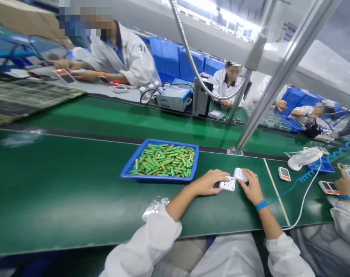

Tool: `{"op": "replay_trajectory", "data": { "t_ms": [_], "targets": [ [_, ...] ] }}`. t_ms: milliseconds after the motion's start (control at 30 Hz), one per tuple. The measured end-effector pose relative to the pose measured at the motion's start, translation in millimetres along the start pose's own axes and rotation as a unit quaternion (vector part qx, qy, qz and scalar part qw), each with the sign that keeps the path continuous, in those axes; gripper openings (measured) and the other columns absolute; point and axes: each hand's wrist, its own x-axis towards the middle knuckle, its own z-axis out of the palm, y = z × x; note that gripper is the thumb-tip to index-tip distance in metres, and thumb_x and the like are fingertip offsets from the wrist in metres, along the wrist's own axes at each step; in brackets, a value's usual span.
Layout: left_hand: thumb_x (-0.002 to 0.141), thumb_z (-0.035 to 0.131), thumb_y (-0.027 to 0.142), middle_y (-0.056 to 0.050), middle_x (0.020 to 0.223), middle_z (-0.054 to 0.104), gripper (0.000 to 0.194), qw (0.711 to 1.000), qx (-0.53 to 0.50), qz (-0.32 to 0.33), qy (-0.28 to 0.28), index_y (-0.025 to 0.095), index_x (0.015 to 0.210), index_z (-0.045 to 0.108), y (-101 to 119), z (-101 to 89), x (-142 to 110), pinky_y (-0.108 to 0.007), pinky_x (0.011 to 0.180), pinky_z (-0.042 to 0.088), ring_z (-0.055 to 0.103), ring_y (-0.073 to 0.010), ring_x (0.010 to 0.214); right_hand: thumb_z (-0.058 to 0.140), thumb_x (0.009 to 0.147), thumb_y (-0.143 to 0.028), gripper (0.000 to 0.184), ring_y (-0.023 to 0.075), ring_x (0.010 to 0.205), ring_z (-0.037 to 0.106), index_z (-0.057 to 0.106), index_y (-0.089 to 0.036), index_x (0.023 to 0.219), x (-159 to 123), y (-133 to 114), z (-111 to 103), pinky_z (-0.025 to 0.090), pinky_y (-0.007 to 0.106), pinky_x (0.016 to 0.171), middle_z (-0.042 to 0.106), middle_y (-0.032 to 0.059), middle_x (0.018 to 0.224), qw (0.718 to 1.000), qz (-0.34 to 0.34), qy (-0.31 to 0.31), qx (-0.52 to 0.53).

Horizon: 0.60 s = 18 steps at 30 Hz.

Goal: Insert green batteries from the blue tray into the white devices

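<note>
My left hand (208, 182) rests on the green bench with its fingers curled round a small white device (228, 185). My right hand (252, 187), with a blue strap on the wrist, grips a second white device (239, 175) right next to the first. The two devices almost touch. Just left of my hands stands a blue tray (128, 170) filled with several green and yellow batteries (165, 159).
A slanted metal post (267, 92) rises behind my hands. To the right lie a white fan (304, 157), a white-and-orange device (284, 173) and a co-worker's hand (347, 184). Other people in white coats work across the green belt (134, 119). A crumpled plastic bag (155, 204) lies near my left sleeve.
</note>
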Motion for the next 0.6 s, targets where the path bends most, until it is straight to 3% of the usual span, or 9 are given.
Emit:
{"op": "replay_trajectory", "data": {
  "t_ms": [167,267,333,433,600],
  "targets": [
    [0.098,0.076,0.02,-0.007,0.18,0.047,0.047,1.0,0.01,0.019,-0.005,0.03,0.144,0.075,2,5.1,4,-0.061,0.135,0.036,0.034,-0.0392,0.172,0.059,0.107,-0.043,0.051,0.0362,0.146,0.065,0.075,-0.022,0.151,21,-1,-3,0.049,0.06,0.124,0.07,0.0189,0.157,0.996,-0.059,-0.053,0.044],
    [0.1,0.08,0.027,-0.008,0.176,0.053,0.045,0.999,0.02,0.03,0.003,0.03,0.145,0.074,0,10.3,7,-0.058,0.135,0.037,0.036,-0.0365,0.171,0.055,0.109,-0.042,0.044,0.0339,0.14,0.07,0.081,-0.024,0.14,43,-16,-2,0.052,0.06,0.122,0.076,0.0157,0.149,0.991,-0.082,-0.085,0.07],
    [0.1,0.083,0.032,-0.008,0.172,0.057,0.043,0.999,0.046,0.016,0.021,0.031,0.142,0.076,0,16.0,10,-0.056,0.131,0.043,0.04,-0.0363,0.169,0.055,0.109,-0.043,0.041,0.0342,0.133,0.074,0.085,-0.024,0.13,64,-35,-3,0.056,0.061,0.118,0.08,0.0155,0.139,0.991,-0.083,-0.071,0.08],
    [0.097,0.088,0.036,-0.01,0.169,0.06,0.044,0.994,0.095,-0.016,0.057,0.028,0.139,0.078,1,28.3,15,-0.054,0.125,0.05,0.043,-0.0396,0.166,0.058,0.11,-0.043,0.037,0.0332,0.129,0.074,0.085,-0.025,0.128,101,-86,-2,0.059,0.058,0.114,0.082,0.0143,0.135,0.986,-0.118,-0.046,0.105],
    [0.095,0.088,0.046,-0.017,0.156,0.069,0.062,0.991,0.091,0.015,0.092,0.02,0.149,0.073,2,45.7,21,-0.056,0.129,0.046,0.057,-0.0435,0.153,0.07,0.109,-0.039,0.033,0.0306,0.12,0.075,0.08,-0.026,0.137,150,-201,30,0.059,0.05,0.111,0.082,0.0117,0.129,0.951,-0.243,-0.168,0.087]
  ]
}}
